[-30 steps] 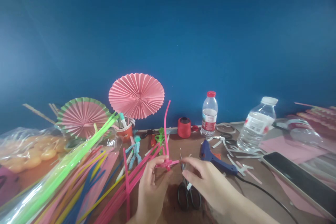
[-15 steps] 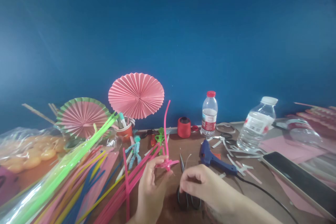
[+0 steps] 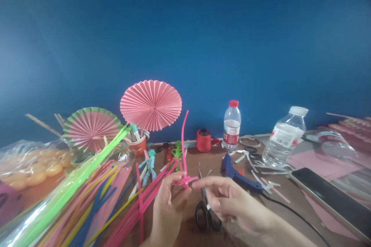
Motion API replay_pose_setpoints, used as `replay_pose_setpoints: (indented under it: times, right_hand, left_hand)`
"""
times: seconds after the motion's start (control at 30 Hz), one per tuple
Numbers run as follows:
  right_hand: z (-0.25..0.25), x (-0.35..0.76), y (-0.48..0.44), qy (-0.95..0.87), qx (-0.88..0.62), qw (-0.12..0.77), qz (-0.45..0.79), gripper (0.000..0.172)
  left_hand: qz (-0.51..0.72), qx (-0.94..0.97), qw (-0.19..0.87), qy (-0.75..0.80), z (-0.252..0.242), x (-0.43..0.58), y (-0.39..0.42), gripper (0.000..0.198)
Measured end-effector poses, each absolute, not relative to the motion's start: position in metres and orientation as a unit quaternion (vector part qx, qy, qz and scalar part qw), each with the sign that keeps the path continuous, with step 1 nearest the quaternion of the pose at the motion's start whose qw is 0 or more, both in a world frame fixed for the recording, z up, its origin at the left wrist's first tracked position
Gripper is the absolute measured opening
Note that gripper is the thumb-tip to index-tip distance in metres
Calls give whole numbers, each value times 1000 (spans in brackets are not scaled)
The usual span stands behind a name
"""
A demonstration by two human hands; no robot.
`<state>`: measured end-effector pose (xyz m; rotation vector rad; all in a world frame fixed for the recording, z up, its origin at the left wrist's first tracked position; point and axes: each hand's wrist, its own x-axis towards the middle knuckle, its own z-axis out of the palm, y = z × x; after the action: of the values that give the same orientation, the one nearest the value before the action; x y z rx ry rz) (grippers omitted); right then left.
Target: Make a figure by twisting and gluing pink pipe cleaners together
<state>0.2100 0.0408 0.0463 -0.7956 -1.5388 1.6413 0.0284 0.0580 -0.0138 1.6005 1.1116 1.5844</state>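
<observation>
Between its thumb and fingers my left hand (image 3: 171, 200) grips a small pink pipe-cleaner piece (image 3: 184, 180), from which one long stem rises upright. My right hand (image 3: 228, 198) is just to the right, its index finger stretched toward the piece and its other fingers loosely curled; a small white bit shows near its thumb, and whether it is held is unclear. Black-handled scissors (image 3: 202, 216) lie on the table, partly under my right hand. A bundle of loose pink pipe cleaners (image 3: 130, 216) lies left of my left hand.
A blue glue gun (image 3: 242, 177) with a black cord lies at right, near white paper strips, two bottles (image 3: 232, 127) and a phone (image 3: 330, 200). Pink paper fans (image 3: 150, 106), a cup (image 3: 137, 146), bagged green pipe cleaners (image 3: 72, 185) and a blue figure (image 3: 150, 166) stand or lie left.
My right hand's index finger has stretched out leftward toward the pink piece, and the scissor handles show more. A small white bit now shows near the thumb. My left hand has stayed put.
</observation>
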Motion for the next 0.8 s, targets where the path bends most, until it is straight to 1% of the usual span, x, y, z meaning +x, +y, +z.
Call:
replay_pose_setpoints:
  times: [0.03,0.07,0.1,0.13,0.2,0.23,0.27,0.3,0.33,0.37,0.4,0.43,0.47,0.5,0.53,0.57,0.6,0.63,0.67,0.73,0.8]
  right_hand:
    - [48,211,41,-580,-310,384,648,51]
    - [49,211,42,-574,-340,396,631,58]
    - [49,212,42,-582,-390,398,592,57]
    - [48,212,43,-599,-451,386,537,50]
    - [45,212,44,-641,-536,329,440,26]
    - [44,212,43,-664,-537,296,427,24]
    - [43,213,43,-684,-510,268,448,27]
    - [43,213,42,-691,-460,256,494,29]
    - [44,213,41,-682,-401,264,551,29]
    - [46,214,41,-660,-346,285,603,33]
    - [47,214,40,-631,-316,318,633,42]
    - [47,214,41,-608,-315,349,639,52]
    - [46,214,42,-599,-344,376,618,59]
    - [45,215,43,-603,-391,389,576,57]
    - [43,215,44,-618,-442,380,527,48]
    - [41,215,44,-638,-477,355,489,39]
    - [39,216,44,-659,-485,325,475,38]
    - [38,216,44,-673,-465,300,491,44]
    - [38,215,43,-673,-423,295,531,47]
    - [40,214,41,-637,-342,325,610,48]
    - [44,212,40,-609,-357,371,604,52]
  left_hand:
    - [603,604,314,417,-14,29,58,26]
    - [604,601,319,414,-14,29,58,26]
    - [604,600,324,414,-13,28,58,25]
    - [600,601,327,414,-13,28,58,25]
    - [588,609,325,421,-12,27,58,24]
    - [583,612,322,425,-12,27,58,24]
    - [581,613,320,429,-12,26,58,24]
    - [581,612,319,432,-12,26,58,24]
    - [583,611,317,432,-13,26,58,25]
    - [586,611,316,429,-13,26,58,25]
    - [589,611,315,425,-13,26,58,25]
    - [592,612,314,420,-13,27,58,26]
    - [595,612,315,415,-13,27,58,26]
    - [596,612,316,413,-13,27,58,26]
    - [596,612,316,414,-13,27,58,26]
    - [592,613,314,418,-13,27,58,25]
    - [589,614,311,424,-13,27,59,24]
    - [585,615,308,430,-13,27,59,25]
    - [584,614,308,433,-14,27,59,25]
    - [590,608,316,428,-14,27,59,25]
    - [596,601,326,421,-13,28,59,24]
